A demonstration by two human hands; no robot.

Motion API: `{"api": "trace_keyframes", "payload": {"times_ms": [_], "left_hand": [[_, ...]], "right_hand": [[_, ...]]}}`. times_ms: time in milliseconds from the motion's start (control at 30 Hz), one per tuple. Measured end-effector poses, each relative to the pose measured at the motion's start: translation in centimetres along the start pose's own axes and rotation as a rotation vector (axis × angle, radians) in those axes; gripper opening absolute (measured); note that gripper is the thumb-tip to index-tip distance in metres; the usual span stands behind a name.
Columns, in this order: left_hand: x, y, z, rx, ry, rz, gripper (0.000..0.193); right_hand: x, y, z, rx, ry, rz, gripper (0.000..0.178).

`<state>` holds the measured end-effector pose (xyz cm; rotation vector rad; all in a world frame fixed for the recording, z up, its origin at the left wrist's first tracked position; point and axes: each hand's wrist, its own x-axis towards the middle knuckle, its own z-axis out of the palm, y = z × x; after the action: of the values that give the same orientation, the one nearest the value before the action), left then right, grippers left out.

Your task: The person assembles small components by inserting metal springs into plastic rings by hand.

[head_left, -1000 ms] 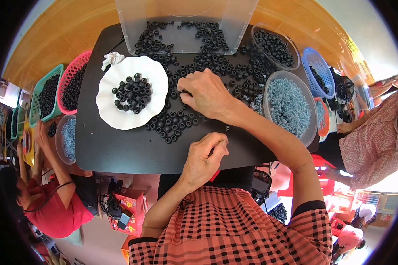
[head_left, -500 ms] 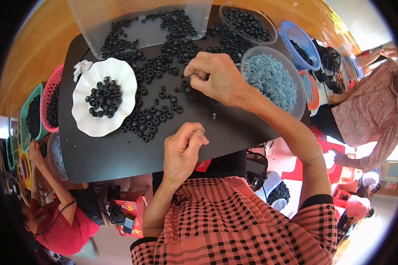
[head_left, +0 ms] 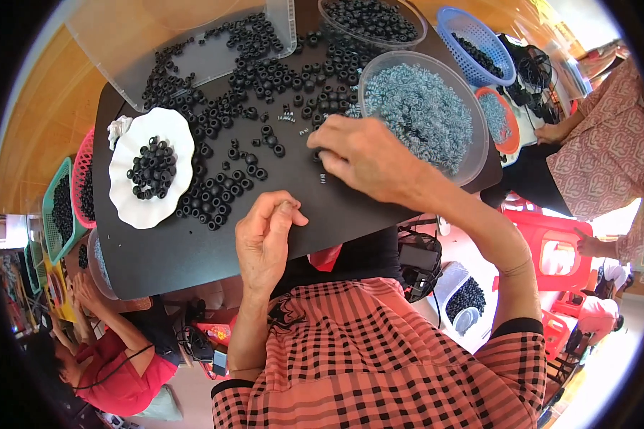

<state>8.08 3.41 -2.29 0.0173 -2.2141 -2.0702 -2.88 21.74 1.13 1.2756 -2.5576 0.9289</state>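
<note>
Over the dark table [head_left: 186,261], near its front edge, my left hand [head_left: 266,236] is closed, thumb against the curled fingers; whatever it may hold is hidden. To its right and farther out, my right hand [head_left: 372,159] hovers low with bent fingers, its fingertips partly hidden. A small metal spring [head_left: 323,179] lies just below those fingers. Beyond them are a few more loose springs [head_left: 286,116]. Round black parts with holes [head_left: 218,194] are spread left of my right hand. Beside it stands a clear round tub [head_left: 481,136] heaped with bluish-silver springs [head_left: 423,107].
A white scalloped plate [head_left: 125,204] of black parts stands left. At the back are a tipped clear bin [head_left: 107,64] and an oval tub [head_left: 423,32] of black parts. A blue basket [head_left: 447,50] stands right. Co-workers sit left, in a red shirt [head_left: 132,379], and right, in a patterned top [head_left: 594,157].
My right hand has moved right and nearer to me, uncovering loose springs on the table. The left hand stays closed in much the same place. The whole view has shifted slightly.
</note>
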Motion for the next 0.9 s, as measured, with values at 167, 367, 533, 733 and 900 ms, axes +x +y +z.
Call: {"api": "trace_keyframes", "payload": {"times_ms": [167,367,533,733,900], "left_hand": [[0.0,0.2,0.1,0.010,0.004,-0.013,0.013],[0.2,0.6,0.5,-0.020,-0.010,-0.064,0.012],[0.9,0.8,1.1,-0.255,0.043,-0.062,0.015],[1.5,0.6,0.5,-0.557,-0.008,-0.177,0.020],[1.2,0.0,-0.3,-0.607,-0.027,-0.176,0.017]], "right_hand": [[-0.5,0.1,1.3,-0.132,-0.110,0.042,0.020],[-0.2,-0.2,0.9,-0.036,-0.056,0.070,0.020],[0.2,-3.4,0.3,0.076,0.006,-0.124,0.015],[-0.2,-4.6,1.0,0.300,0.166,-0.021,0.012],[-1.1,-2.4,0.9,0.221,0.221,0.136,0.017]]}}
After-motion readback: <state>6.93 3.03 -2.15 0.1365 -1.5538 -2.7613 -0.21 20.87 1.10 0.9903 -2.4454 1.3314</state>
